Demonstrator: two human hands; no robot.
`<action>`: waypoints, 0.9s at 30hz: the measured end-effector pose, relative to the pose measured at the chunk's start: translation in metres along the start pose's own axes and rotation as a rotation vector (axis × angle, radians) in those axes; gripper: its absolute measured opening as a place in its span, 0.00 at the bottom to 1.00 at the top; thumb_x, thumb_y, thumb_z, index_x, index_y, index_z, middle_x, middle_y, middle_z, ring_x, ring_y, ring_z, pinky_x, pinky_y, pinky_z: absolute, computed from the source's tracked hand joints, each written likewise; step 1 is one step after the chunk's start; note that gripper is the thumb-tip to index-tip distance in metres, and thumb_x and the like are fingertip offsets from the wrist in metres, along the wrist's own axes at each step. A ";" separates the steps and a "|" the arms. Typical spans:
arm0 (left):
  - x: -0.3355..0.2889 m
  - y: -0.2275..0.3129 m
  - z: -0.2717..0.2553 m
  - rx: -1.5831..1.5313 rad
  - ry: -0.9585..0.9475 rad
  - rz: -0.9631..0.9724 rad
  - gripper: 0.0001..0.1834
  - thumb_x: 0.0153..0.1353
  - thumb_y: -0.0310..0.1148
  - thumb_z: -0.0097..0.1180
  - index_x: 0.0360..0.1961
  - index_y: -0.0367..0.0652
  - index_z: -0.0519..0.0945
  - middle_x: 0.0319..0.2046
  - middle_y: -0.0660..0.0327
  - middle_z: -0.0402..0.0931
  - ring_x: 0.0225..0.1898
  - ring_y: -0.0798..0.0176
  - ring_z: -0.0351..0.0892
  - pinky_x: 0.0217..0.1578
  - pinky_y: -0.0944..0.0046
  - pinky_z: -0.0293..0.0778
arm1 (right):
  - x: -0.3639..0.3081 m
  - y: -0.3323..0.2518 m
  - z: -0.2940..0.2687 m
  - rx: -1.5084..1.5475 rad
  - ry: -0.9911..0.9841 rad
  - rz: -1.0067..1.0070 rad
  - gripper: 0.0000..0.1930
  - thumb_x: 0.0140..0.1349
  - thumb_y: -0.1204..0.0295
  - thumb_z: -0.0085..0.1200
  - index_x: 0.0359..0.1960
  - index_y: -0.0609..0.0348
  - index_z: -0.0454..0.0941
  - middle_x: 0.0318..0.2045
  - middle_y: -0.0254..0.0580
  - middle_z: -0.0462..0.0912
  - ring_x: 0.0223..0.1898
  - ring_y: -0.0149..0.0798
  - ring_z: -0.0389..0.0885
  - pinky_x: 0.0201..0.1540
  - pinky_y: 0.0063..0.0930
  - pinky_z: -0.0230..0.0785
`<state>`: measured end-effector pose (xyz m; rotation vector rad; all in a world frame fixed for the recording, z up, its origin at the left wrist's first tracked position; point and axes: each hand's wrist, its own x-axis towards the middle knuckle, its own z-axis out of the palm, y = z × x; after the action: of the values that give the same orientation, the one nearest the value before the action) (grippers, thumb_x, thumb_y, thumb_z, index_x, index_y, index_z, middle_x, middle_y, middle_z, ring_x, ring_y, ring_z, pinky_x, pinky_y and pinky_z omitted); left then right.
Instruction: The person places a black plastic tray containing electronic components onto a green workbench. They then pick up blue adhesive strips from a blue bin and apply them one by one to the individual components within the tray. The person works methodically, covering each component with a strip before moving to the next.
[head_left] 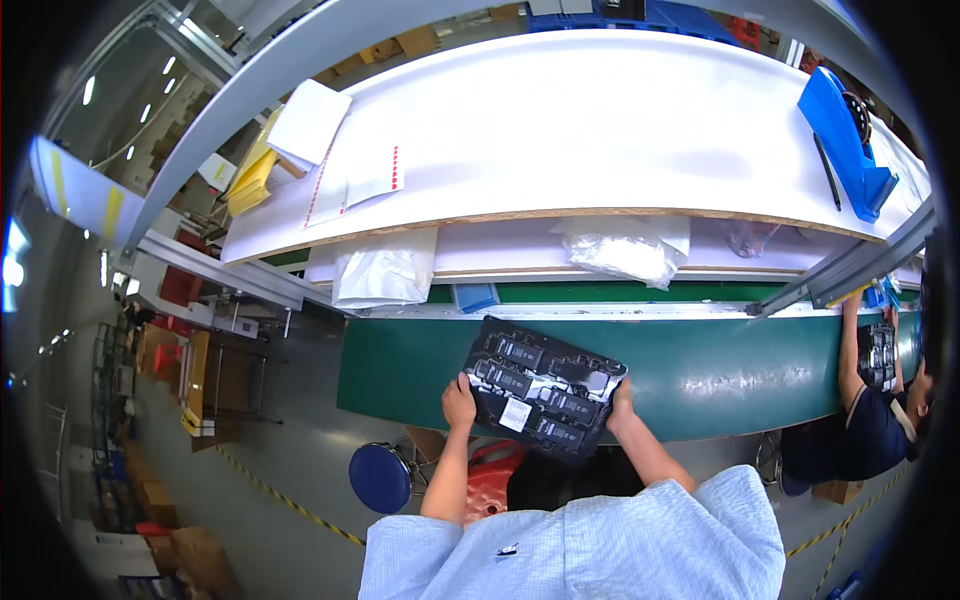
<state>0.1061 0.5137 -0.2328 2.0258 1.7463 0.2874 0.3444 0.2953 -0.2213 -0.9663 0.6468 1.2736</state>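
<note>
A black plastic tray is held up in front of my body, tilted, over the near edge of the green bench top. Several flat black rectangular parts with printed labels lie in its pockets. A small white label shows near the tray's lower left. My left hand grips the tray by its left edge. On the opposite edge my right hand is closed, its thumb side toward me. The fingers under the tray are hidden.
The green bench runs left to right, with a white shelf above. Plastic bags hang below it; a blue tape dispenser stands on it. A blue stool is lower left. A co-worker sits at right with another tray.
</note>
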 end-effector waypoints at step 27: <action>-0.326 -0.257 0.114 -0.131 -0.677 -0.863 0.25 0.66 0.44 0.37 0.46 0.30 0.75 0.46 0.41 0.74 0.49 0.40 0.71 0.51 0.51 0.66 | -0.062 0.002 -0.156 -1.385 -0.338 -0.127 0.16 0.67 0.67 0.48 0.52 0.62 0.76 0.50 0.37 0.79 0.54 0.34 0.73 0.60 0.27 0.59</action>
<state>-0.1292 0.1986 -0.4087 0.9385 1.8546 -0.4863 0.3463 0.1291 -0.2439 -1.7642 -0.7095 1.6793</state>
